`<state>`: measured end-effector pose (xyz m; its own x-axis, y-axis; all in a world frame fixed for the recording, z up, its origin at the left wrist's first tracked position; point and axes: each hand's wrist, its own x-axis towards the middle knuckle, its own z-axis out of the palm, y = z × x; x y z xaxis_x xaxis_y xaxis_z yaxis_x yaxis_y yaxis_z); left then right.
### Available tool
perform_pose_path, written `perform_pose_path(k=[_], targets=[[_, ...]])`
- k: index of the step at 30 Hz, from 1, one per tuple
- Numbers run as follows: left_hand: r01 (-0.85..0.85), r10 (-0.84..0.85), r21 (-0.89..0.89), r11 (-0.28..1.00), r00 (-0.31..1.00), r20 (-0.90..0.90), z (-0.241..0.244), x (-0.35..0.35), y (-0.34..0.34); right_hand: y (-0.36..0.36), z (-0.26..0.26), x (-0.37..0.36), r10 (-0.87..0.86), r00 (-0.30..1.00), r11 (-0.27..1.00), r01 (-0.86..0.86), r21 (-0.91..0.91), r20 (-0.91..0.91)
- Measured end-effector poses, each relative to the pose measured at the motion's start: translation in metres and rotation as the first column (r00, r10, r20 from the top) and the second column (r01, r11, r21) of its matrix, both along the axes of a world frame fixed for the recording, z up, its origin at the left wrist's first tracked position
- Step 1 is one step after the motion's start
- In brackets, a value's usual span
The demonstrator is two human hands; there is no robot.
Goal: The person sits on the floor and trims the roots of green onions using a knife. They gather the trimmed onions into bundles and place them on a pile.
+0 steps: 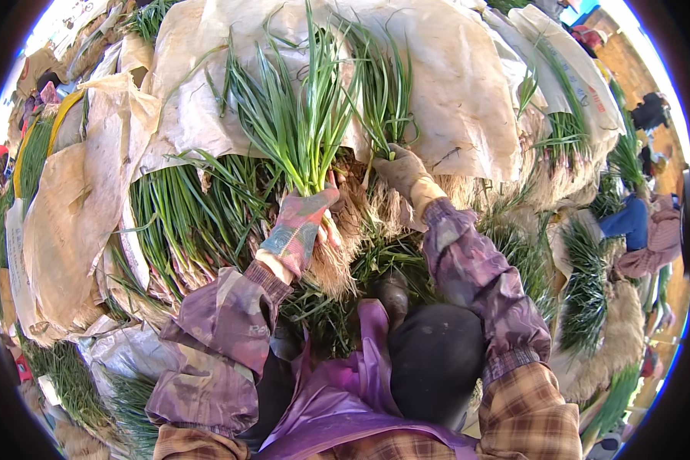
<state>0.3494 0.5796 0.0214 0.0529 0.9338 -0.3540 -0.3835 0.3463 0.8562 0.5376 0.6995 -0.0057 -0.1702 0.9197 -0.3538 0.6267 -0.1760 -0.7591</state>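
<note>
My left hand [306, 227], in a patterned glove, is closed around the lower stems of a bunch of green onion-like plants [305, 132]. Their leaves fan upward, and pale fibrous roots [329, 261] hang below the fist. To the right, my right hand [401, 169], in a dirty light glove, grips the base of a smaller leafy bunch [382, 100]. These leaves lie against a stained whitish sheet [454, 86]. Under the sheet's front edge, more rooted plants [190, 218] lie packed side by side, left of my left hand.
Loose green leaves [330, 328] litter the ground between my boots. A purple apron [351, 391] covers my lap. Sheet-covered plant piles [575, 109] continue at the right, where another seated person [647, 230] is visible. A tan sheet [72, 230] drapes over the left pile.
</note>
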Motion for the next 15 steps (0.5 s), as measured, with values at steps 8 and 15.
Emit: perform_pose_path(k=[8, 15], targets=[[0.024, -0.063, -0.158, 0.987, 0.968, -0.243, 0.008, 0.02, 0.003, -0.062, -0.002, -0.013, 0.371, 0.926, 0.782, -0.355, 0.511, 0.076], [0.0, 0.005, -0.064, 0.998, 0.997, 0.079, 0.017, 0.012, -0.013, -0.04, 0.018, 0.021, -0.471, 0.504, 0.882, 0.261, -0.392, -0.724]])
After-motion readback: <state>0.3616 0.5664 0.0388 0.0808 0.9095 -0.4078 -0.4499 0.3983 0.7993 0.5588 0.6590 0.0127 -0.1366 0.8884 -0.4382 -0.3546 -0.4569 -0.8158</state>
